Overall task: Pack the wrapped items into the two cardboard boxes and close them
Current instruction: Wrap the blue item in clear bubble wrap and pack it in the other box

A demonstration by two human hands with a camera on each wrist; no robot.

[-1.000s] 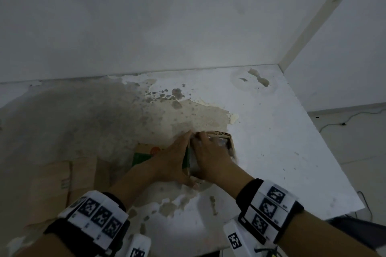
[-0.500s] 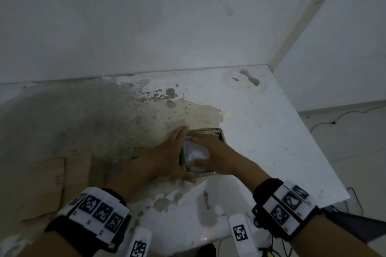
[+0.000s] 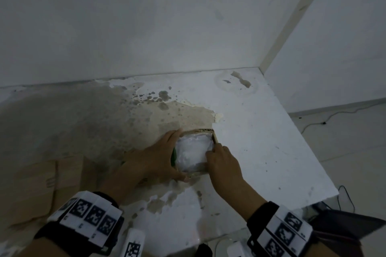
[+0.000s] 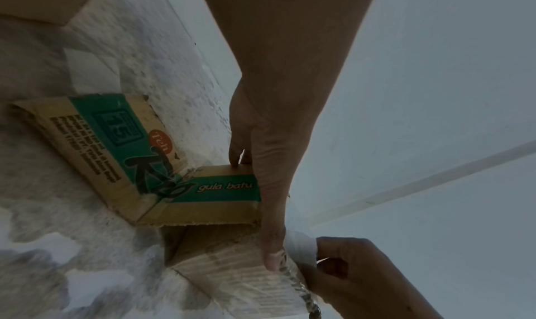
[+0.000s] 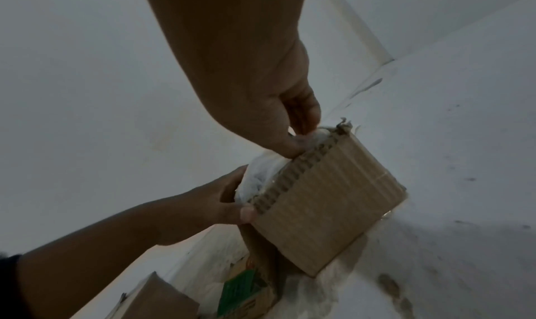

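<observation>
We reckon wrapped item soft, light, squishy: tuck by edges. Left hand grips small box rim; right hand pinches wrap, near-right corner.

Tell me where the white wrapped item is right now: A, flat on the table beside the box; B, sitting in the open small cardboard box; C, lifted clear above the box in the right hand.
B: the white wrapped item fills the open small cardboard box, both hands at its rim.
</observation>
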